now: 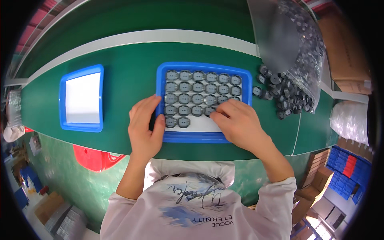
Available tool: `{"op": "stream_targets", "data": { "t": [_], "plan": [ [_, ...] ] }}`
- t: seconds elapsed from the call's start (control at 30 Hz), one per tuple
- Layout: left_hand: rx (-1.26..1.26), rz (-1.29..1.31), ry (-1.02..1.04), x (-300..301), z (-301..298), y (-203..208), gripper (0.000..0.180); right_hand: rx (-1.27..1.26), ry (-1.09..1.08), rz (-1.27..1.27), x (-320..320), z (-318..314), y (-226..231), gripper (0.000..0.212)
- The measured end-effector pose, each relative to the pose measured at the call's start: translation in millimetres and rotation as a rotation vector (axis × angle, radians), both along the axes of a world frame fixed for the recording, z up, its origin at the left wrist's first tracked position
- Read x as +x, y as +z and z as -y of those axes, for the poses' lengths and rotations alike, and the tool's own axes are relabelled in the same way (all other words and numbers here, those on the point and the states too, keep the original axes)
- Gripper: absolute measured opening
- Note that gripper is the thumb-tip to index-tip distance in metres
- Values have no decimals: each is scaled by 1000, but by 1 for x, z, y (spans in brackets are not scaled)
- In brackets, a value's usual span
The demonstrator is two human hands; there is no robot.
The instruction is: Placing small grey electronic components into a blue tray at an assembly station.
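Observation:
A blue tray [192, 137] with a white base lies in front of me on the green table. Rows of small dark grey rounded parts, each with tiny marks in the middle, fill most of it. My left hand [143, 126] rests against the tray's left rim, with thumb and fingers apart. Over the right side of the tray, my right hand [240, 123] is closed, its thumb and fingertips at a grey rounded part [209, 111] in the fourth row. The fingers partly hide this part and its neighbours. Two grey parts [177, 122] sit at the left of the nearest row.
A second blue tray [62, 100] with a bare white base lies to the left. Loose dark parts [286, 96] spill from a clear plastic bag [310, 52] on the right. Cardboard boxes [344, 52] stand beyond it. A red stool [90, 159] is below the table's front edge.

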State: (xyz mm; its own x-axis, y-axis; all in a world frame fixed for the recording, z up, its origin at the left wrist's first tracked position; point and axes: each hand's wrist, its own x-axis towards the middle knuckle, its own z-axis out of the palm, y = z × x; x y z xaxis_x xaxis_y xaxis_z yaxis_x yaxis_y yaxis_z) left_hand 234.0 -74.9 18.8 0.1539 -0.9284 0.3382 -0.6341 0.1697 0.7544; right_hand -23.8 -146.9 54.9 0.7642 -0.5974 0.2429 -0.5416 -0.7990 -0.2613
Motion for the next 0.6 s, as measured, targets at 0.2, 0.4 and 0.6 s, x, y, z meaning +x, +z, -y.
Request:
{"op": "stream_targets", "data": {
  "t": [0.2, 0.4, 0.6],
  "plan": [
    [37, -32, 8, 0, -2, 2, 41, -29, -11, 68, -6, -1, -1, 20],
    [-195, 60, -10, -12, 17, 29, 28, -27, -586, 289, -60, 3, 9, 21],
    [-430, 319, -605, -136, 92, 53, 17, -79, -774, 349, -86, 1, -19, 13]
  ]
}}
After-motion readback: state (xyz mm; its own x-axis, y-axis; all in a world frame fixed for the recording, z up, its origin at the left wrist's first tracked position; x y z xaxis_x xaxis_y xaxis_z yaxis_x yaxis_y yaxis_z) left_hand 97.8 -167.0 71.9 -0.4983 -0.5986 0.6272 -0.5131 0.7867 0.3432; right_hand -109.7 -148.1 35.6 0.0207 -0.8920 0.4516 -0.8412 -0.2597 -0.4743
